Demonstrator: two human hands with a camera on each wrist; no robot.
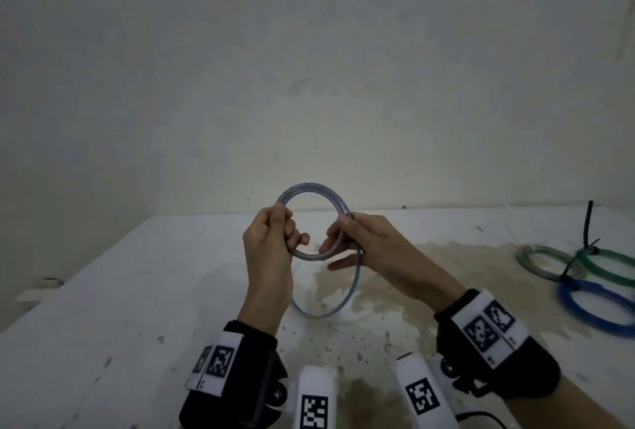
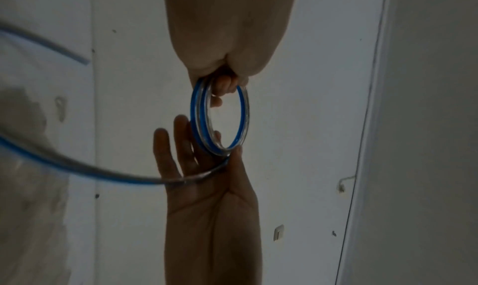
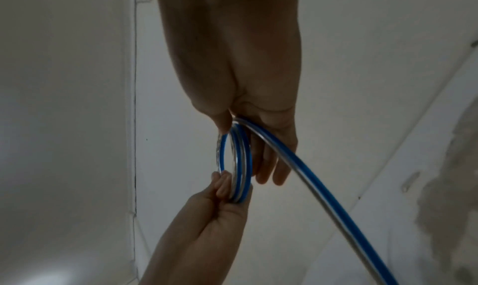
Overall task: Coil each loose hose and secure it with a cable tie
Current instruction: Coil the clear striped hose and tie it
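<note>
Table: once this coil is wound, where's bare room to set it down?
The table's left half, from its left edge to the left hand, shows bare. The far right is crowded with the tied grey, green and blue coils. The stained patch between is free too.

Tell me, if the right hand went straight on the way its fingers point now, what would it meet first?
Most likely the left hand. The right hand points leftward across the hose coil that both hold, and its fingertips sit just short of the left fingers. Depth between them is unclear.
</note>
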